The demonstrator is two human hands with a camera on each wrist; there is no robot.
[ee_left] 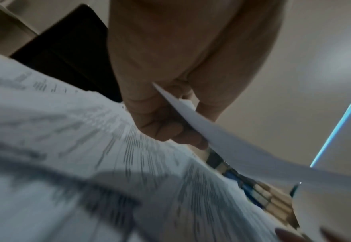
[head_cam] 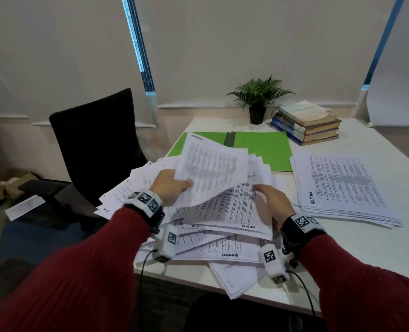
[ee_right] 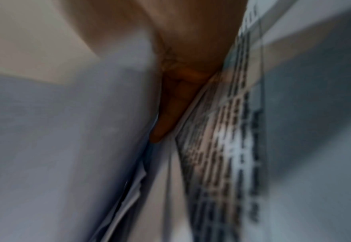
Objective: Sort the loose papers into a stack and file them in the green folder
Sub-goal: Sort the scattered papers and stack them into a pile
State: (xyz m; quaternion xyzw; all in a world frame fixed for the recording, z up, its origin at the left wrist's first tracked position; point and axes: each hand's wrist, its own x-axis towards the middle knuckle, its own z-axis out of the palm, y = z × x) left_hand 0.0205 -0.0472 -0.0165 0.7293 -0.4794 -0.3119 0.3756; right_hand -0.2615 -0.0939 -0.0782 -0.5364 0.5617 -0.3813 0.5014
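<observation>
Fingers (head_cam: 186, 182) of the left hand (head_cam: 168, 185) pinch one lifted sheet (head_cam: 213, 168) above the loose papers (head_cam: 222, 226); headings read "ADMIN" and "H.R." Right hand (head_cam: 274, 202) lies at the heap's edge, its grip unclear. One sorted stack (head_cam: 342, 188) marked "ADMIN" sits beside one open green folder (head_cam: 268, 146); four books (head_cam: 311, 125).

Left wrist view: thumb and curled fingers (ee_left: 170, 131) pinch the sheet.

Right wrist view: blurred fingers (ee_right: 170, 114) slipped between papers.
</observation>
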